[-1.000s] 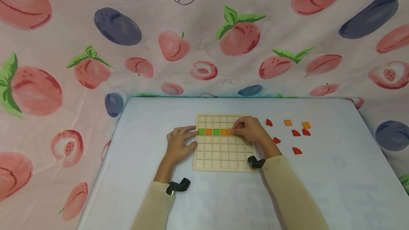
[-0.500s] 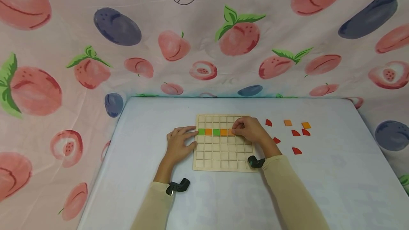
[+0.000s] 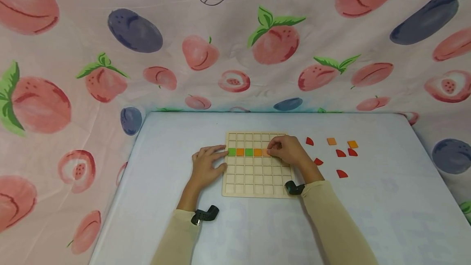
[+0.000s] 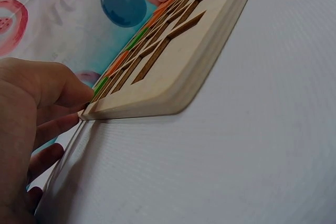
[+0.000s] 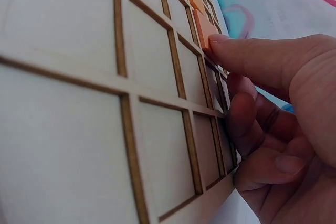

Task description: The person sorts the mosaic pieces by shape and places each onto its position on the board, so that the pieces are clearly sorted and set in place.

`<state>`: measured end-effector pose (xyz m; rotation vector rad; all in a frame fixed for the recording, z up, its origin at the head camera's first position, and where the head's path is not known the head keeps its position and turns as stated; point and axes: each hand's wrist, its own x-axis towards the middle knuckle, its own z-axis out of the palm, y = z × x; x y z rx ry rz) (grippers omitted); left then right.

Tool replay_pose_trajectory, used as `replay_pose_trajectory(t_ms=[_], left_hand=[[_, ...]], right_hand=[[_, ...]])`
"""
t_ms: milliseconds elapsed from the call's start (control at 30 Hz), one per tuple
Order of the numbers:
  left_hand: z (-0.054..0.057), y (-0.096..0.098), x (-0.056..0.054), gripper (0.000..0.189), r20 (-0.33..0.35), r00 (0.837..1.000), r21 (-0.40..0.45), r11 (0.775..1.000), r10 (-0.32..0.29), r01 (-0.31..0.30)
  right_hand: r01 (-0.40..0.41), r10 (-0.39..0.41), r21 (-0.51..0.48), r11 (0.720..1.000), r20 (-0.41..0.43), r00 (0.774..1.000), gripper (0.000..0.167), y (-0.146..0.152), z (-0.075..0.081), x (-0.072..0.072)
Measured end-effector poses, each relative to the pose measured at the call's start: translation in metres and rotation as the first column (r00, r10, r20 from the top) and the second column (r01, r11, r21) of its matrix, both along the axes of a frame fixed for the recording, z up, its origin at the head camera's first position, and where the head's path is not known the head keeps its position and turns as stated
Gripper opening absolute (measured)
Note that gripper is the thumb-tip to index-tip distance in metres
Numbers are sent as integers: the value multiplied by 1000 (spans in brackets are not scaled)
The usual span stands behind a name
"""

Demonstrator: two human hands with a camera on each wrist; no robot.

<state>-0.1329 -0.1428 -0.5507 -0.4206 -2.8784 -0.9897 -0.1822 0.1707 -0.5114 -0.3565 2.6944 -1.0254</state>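
A wooden grid board (image 3: 254, 179) lies on the table. One row holds alternating green and orange square tiles, starting with a green tile (image 3: 232, 151) at the left edge. My right hand (image 3: 288, 149) pinches an orange square tile (image 5: 203, 29) at the right end of this row; in the right wrist view the thumb tip is on its edge and the index fingertip is hidden. My left hand (image 3: 207, 167) rests at the board's left edge, fingers spread and fingertips touching the rim beside the green tile. In the left wrist view that hand (image 4: 47, 93) is at the board's side.
To the right of the board lie two loose orange square tiles (image 3: 331, 141) and several red quarter-circle pieces (image 3: 342, 174). The white table (image 3: 254, 232) is backed by a fruit-print cloth (image 3: 165, 23). Each wrist wears a black camera (image 3: 206, 214).
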Motion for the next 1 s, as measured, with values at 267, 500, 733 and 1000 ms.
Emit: replay_pose_trajectory(t_ms=[267, 500, 733, 1000], left_hand=[[0, -1, 0, 40, -10, 1000, 3, 1000, -8, 8], [0, 0, 0, 40, -34, 999, 12, 1000, -6, 7], [2, 1, 1, 40, -30, 1000, 13, 1000, 0, 0], [2, 0, 1, 40, -11, 1000, 13, 1000, -2, 2]], right_hand=[[29, -29, 1, 1000, 4, 1000, 8, 0, -3, 0], [36, -36, 11, 999, 0, 999, 10, 2, -3, 2], [39, -39, 1, 999, 12, 999, 10, 10, -2, 4], [80, -79, -13, 997, 56, 995, 11, 25, 1, 10]])
